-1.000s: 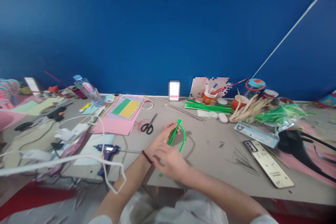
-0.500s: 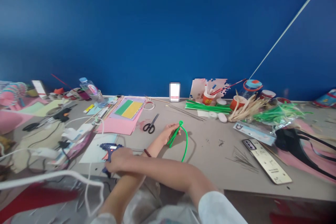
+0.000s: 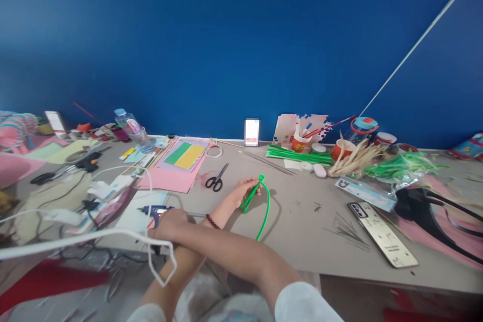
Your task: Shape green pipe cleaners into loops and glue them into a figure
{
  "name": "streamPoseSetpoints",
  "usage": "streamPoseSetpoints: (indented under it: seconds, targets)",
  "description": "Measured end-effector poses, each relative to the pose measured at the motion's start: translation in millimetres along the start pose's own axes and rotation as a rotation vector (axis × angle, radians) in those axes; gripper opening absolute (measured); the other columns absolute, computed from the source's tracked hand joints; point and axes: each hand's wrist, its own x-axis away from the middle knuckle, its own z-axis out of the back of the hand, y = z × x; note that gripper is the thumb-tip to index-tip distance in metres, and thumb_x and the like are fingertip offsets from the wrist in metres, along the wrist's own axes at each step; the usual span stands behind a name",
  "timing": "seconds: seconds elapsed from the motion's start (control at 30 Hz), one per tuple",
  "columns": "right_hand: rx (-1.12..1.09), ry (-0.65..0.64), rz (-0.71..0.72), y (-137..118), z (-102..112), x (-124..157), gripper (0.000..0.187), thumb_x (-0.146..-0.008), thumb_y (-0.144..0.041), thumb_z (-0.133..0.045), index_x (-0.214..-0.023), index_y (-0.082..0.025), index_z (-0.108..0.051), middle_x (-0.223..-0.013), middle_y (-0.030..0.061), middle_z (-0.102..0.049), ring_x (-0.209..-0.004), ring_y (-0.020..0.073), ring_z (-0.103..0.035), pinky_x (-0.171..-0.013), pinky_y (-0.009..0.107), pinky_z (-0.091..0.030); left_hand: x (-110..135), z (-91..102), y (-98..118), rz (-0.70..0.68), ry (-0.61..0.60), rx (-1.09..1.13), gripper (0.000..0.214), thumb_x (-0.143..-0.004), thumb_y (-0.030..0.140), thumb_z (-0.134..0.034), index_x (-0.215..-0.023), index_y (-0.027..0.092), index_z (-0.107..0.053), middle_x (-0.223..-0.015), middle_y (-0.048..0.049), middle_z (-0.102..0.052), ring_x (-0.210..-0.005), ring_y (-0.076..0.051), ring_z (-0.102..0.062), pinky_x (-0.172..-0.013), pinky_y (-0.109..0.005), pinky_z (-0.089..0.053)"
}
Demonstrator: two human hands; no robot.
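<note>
My left hand, a dark beaded bracelet on its wrist, pinches a bundle of green pipe cleaners. These have a small coiled loop at the top, and one long strand curves down to the right. Crossing over the left forearm, my right hand grips a dark blue glue gun at the left, its nozzle pointing left above a pale blue sheet. The hand hides most of the gun's handle. Black scissors lie open-bladed or nearly closed, I cannot tell, between the hands and the coloured sheets.
A white cable loops across the lower left, near a power strip. More green pipe cleaners lie at the back beside a red cup of pens. A phone lies at right; another phone stands against the blue partition.
My right hand and the glue gun have shifted slightly left, and the gun's lower handle is now hidden. The white cable has swung to the right. My left hand stays nearly still.
</note>
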Motion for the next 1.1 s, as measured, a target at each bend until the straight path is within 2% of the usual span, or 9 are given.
streamPoseSetpoints:
  seconds: [0.1, 0.2, 0.33, 0.43, 0.7, 0.87, 0.97, 1.03, 1.1]
  targets:
    - [-0.042, 0.038, -0.055, 6, 6, 11, 0.039, -0.062, -0.05, -0.062, -0.047, -0.018, -0.045, -0.047, 0.0005, -0.057, -0.071, 0.0296, -0.065, -0.055, 0.036, -0.052, 0, -0.4, -2, -0.001, 0.005, 0.017, 0.03, -0.058, 0.035, -0.076, -0.072, 0.012, -0.061, -0.062, -0.0003, -0.061, -0.053, -0.011, -0.056, -0.062, -0.025, -0.043]
    - [-0.31, 0.061, -0.134, 13, 13, 17, 0.043, -0.063, -0.051, -0.063, -0.042, -0.02, -0.041, -0.032, -0.0037, -0.04, -0.058, 0.0245, -0.063, -0.044, 0.027, -0.047, -1, -0.4, -5, -0.006, -0.007, 0.028, 0.028, -0.06, 0.033, -0.075, -0.072, 0.012, -0.062, -0.062, -0.0017, -0.062, -0.055, -0.013, -0.056, -0.062, -0.026, -0.044]
    - [-0.815, -0.01, -0.268, 18, 19, 17, 0.036, -0.063, -0.039, -0.067, -0.043, -0.02, -0.045, -0.035, -0.0032, -0.047, -0.046, 0.0169, -0.057, -0.035, 0.022, -0.041, -2, 0.3, -10, -0.031, -0.018, 0.03, 0.023, -0.063, 0.032, -0.073, -0.071, 0.012, -0.063, -0.062, -0.0025, -0.063, -0.056, -0.013, -0.055, -0.064, -0.027, -0.044]
    - [-1.003, 0.005, -0.328, 21, 25, 17, 0.032, -0.065, -0.037, -0.067, -0.047, -0.018, -0.05, -0.039, -0.0027, -0.05, -0.036, 0.0114, -0.049, -0.028, 0.019, -0.036, -3, 1.2, -12, -0.038, -0.025, 0.016, 0.022, -0.064, 0.031, -0.073, -0.07, 0.012, -0.063, -0.061, -0.0025, -0.063, -0.056, -0.013, -0.055, -0.064, -0.027, -0.044]
    - [-0.895, 0.344, -0.18, 37, 57, 37, 0.026, -0.064, -0.035, -0.067, -0.055, -0.019, -0.048, -0.049, -0.0029, -0.052, -0.035, 0.0095, -0.049, -0.026, 0.016, -0.035, -6, 1.4, -13, -0.042, -0.039, -0.048, 0.03, -0.061, 0.038, -0.074, -0.071, 0.012, -0.063, -0.062, -0.0018, -0.061, -0.053, -0.011, -0.055, -0.059, -0.023, -0.043]
    - [-0.82, 0.459, -0.073, 35, 80, 52, 0.032, -0.072, -0.047, -0.059, -0.06, -0.019, -0.046, -0.056, -0.0018, -0.054, -0.041, 0.0098, -0.053, -0.033, 0.017, -0.038, 1, -1.2, -16, 0.01, -0.14, -0.375, 0.027, -0.068, 0.04, -0.067, -0.077, 0.015, -0.063, -0.055, 0.003, -0.055, -0.039, -0.006, -0.042, -0.04, -0.018, -0.028]
    - [-0.792, 0.544, -0.007, 32, 101, 62, 0.034, -0.072, -0.048, -0.059, -0.062, -0.018, -0.047, -0.059, -0.0011, -0.055, -0.046, 0.0095, -0.053, -0.037, 0.017, -0.039, 9, -8.1, -16, 0.075, -0.178, -0.526, 0.019, -0.069, 0.033, -0.066, -0.077, 0.016, -0.065, -0.045, 0.0054, -0.05, -0.035, -0.007, -0.037, -0.039, -0.019, -0.026]
    - [-0.818, 0.547, 0.027, 36, 117, 70, 0.031, -0.073, -0.045, -0.058, -0.064, -0.018, -0.048, -0.059, -0.0014, -0.056, -0.043, 0.0081, -0.051, -0.036, 0.016, -0.038, 14, -15.2, -14, 0.034, -0.178, -0.567, 0.005, -0.064, 0.02, -0.069, -0.068, 0.016, -0.067, -0.048, 0.0037, -0.055, -0.039, -0.008, -0.04, -0.041, -0.019, -0.029]
    - [-0.828, 0.556, 0.043, 46, 134, 79, 0.027, -0.074, -0.041, -0.058, -0.066, -0.017, -0.05, -0.059, -0.0012, -0.057, -0.042, 0.0075, -0.05, -0.035, 0.015, -0.037, 18, -22.9, -11, -0.001, -0.066, -0.512, 0.01, -0.056, 0.007, -0.069, -0.052, 0.016, -0.064, -0.048, 0.0013, -0.057, -0.045, -0.011, -0.045, -0.043, -0.02, -0.032]
